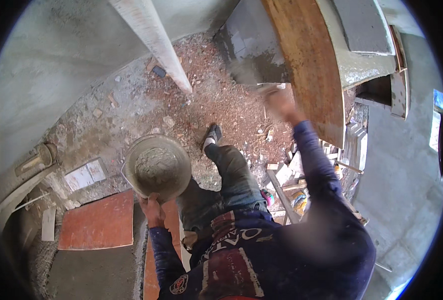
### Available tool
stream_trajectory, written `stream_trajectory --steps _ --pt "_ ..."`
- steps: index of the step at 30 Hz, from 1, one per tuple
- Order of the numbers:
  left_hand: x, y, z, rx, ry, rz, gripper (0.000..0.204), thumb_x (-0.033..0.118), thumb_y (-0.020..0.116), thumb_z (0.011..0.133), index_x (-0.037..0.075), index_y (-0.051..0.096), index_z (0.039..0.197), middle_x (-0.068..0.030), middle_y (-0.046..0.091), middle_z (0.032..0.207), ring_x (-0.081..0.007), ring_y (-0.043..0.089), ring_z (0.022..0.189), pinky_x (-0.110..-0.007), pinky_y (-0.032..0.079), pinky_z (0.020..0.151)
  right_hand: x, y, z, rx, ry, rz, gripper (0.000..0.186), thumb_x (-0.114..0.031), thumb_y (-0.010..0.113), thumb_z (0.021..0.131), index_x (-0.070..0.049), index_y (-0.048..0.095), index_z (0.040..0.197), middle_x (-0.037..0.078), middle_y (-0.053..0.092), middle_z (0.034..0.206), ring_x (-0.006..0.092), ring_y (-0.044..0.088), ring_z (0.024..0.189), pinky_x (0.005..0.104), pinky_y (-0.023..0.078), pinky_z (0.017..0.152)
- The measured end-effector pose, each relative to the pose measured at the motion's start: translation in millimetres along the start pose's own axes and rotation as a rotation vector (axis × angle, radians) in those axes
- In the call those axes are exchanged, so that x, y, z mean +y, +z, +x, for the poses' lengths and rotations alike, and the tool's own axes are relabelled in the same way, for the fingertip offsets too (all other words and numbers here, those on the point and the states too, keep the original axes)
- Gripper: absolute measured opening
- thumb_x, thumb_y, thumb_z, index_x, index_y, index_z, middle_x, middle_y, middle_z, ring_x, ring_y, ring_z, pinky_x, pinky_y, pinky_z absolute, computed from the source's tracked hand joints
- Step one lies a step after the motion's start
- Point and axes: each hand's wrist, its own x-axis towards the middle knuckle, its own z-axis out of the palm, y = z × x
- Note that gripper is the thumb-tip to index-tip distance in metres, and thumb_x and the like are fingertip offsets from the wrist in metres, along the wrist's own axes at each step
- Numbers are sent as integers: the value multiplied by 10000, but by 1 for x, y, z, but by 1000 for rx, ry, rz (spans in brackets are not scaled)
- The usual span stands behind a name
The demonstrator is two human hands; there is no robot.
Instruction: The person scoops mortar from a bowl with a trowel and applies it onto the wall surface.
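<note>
You have your left hand (153, 210) at the near rim of a wide, round, grey-tan bucket (169, 188), with that grip closed on its edge; the bucket sits out to your left, above the dusty rubble-strewn floor (241, 117). Inside it lies a lumpy heap of wet grey mortar (155, 164), well short of the rim. Your right hand (281, 106) is stretched far forward, just below the lower edge of an upright smooth grey panel (254, 37) and close to the long brown curved wooden board (314, 75). Motion smears that hand, so I cannot tell whether its grip is clamped on a tool or bare. A darker, damp-looking grey patch (267, 69) covers the lower part of the panel, and from that I judge the step in hand to be working mortar onto this face, with your left side minding the supply. As I read it, the next move calls for a flat, even stroke along the panel's bottom edge, keeping clear of the wooden board beside it, while your left grip holds the bucket level so the mortar does not slop. Another load would mean bringing your right hand well back across to the bucket.
</note>
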Motion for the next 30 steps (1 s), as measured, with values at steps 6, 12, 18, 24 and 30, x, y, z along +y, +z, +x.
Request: stream_trajectory --steps 6,12,18,24,30 --pt "-19 -11 6 -8 -29 11 377 1 577 756 17 562 1132 -82 603 1002 -211 598 893 -376 521 698 -252 -149 -32 359 338 245 400 -263 600 925 -46 579 1261 -23 558 811 48 491 637 196 391 551" --pt "-1 45 17 -202 38 231 615 -22 564 768 17 434 1367 -97 562 1209 -228 564 1037 -340 474 869 -221 -58 -64 -25 -143 -487 272 -193 652 879 -85 633 1128 163 667 837 294 664 681 385 530 610" --pt "29 84 9 -348 326 276 551 22 570 763 -36 461 1300 -170 579 1196 -275 569 1086 -359 444 944 -211 125 -58 -586 256 -863 270 -209 461 953 -36 624 1080 190 647 869 305 673 763 422 544 608" --pt "80 72 24 -569 296 339 575 28 582 752 -54 448 1305 -207 557 1223 -303 549 1134 -367 422 979 -219 172 -103 -298 66 -298 300 -243 515 921 -56 595 1141 196 642 1074 404 648 843 484 532 718" --pt "80 48 44 -574 228 181 545 -39 561 786 -12 441 1317 -149 584 1172 -245 572 1069 -359 469 918 -233 183 -120 -93 211 -296 408 -308 547 920 -187 541 1309 158 641 1112 421 653 802 495 548 688"
